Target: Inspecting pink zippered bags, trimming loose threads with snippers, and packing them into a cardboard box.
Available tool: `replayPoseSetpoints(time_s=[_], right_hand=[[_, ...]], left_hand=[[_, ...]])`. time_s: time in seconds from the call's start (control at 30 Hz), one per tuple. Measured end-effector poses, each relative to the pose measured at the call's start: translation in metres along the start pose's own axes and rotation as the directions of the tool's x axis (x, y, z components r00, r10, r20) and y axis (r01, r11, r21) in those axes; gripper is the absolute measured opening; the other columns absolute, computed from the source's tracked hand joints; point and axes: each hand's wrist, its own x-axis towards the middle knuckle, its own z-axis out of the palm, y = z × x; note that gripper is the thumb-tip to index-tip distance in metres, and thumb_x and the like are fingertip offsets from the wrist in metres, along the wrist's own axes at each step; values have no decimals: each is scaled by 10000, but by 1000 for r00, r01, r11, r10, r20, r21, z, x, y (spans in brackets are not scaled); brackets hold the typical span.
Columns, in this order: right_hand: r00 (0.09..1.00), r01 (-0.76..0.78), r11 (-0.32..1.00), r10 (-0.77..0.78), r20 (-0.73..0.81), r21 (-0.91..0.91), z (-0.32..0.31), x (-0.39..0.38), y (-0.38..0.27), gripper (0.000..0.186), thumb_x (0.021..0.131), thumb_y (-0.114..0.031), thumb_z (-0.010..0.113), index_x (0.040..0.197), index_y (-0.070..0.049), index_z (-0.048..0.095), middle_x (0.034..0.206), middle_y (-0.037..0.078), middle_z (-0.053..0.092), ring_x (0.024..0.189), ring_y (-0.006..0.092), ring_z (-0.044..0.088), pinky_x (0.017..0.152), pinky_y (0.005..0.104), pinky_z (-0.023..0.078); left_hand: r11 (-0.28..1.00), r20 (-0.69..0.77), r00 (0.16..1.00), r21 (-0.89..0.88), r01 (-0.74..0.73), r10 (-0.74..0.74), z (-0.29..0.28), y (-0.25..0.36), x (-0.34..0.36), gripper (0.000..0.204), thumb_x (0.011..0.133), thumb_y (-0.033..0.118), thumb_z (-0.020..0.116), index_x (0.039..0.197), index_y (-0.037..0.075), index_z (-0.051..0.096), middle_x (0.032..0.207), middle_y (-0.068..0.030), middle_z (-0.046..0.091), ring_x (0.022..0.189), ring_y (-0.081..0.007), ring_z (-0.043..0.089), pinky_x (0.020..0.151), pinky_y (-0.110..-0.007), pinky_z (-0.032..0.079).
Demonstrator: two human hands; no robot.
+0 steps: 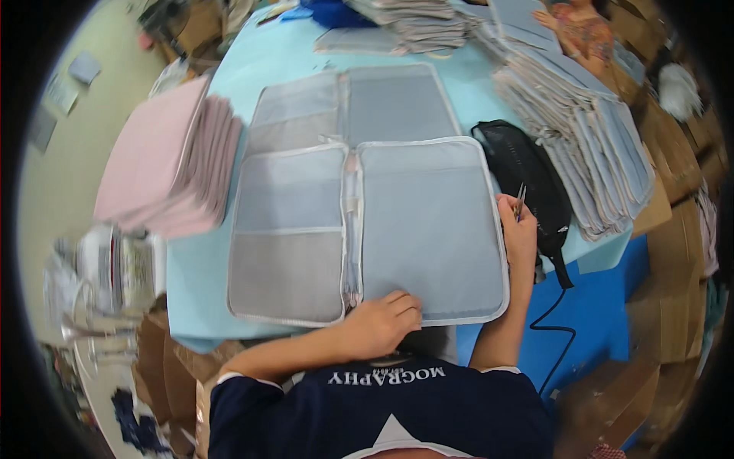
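A grey zip case (428, 222) lies opened flat before me, with a pocketed panel on its left and a plain panel on its right, both edged in white. My left hand (390, 317) is closed on the near edge of the right panel, close to the spine. At that panel's right edge, my right hand (520, 226) holds small metal snips (521, 200), blades pointing away from me. Its fingers also touch the case's border. Another opened grey case (397, 99) lies just beyond, partly covered by the nearer one.
Folded pink cases (164, 161) form a stack at the left. Grey cases (589, 138) are piled at the right, more (413, 23) at the back. A black pouch (527, 176) with a cord lies beside my right hand. Another person's hand (544, 19) touches a far panel.
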Motion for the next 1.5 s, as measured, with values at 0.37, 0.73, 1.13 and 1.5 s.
replayPoseSetpoints(time_s=[0.37, 0.73, 1.13, 1.5], right_hand=[[968, 227, 891, -161, 194, -394, 0, -58, 22, 314, 821, -157, 592, 1059, 42, 538, 872, 137, 612, 838, 194, 586, 773, 288, 446], [775, 624, 498, -490, 398, -602, 40, -49, -30, 63, 735, -30, 520, 783, -54, 554, 809, 117, 584, 803, 308, 560, 668, 404, 448], [744, 665, 478, -365, 560, -573, 165, 8, 1, 88, 754, -91, 547, 809, -90, 616, 865, 89, 569, 917, 277, 525, 766, 412, 453], [789, 611, 512, -333, 516, -604, 185, 9, -6, 164, 762, -223, 636, 747, -63, 607, 812, 108, 594, 838, 290, 555, 706, 413, 450]], left_hand=[[770, -359, 856, 396, 500, -372, -45, -43, -89, 441, 793, 186, 587, 1180, 17, 461, 1263, -187, 438, 1180, -353, 403, 937, -440, 328], [883, -184, 908, 225, 413, -377, -100, -70, -50, 199, 774, 201, 604, 901, 47, 600, 920, -146, 596, 887, -331, 556, 749, -401, 463], [818, -414, 909, 511, 264, -35, -83, -199, 15, 121, 786, 92, 527, 852, 53, 621, 876, -143, 604, 835, -335, 550, 773, -405, 434], [860, -422, 863, 291, 420, -278, -116, -164, -41, 95, 822, 106, 495, 802, 24, 539, 780, -164, 548, 781, -361, 531, 684, -432, 429]])
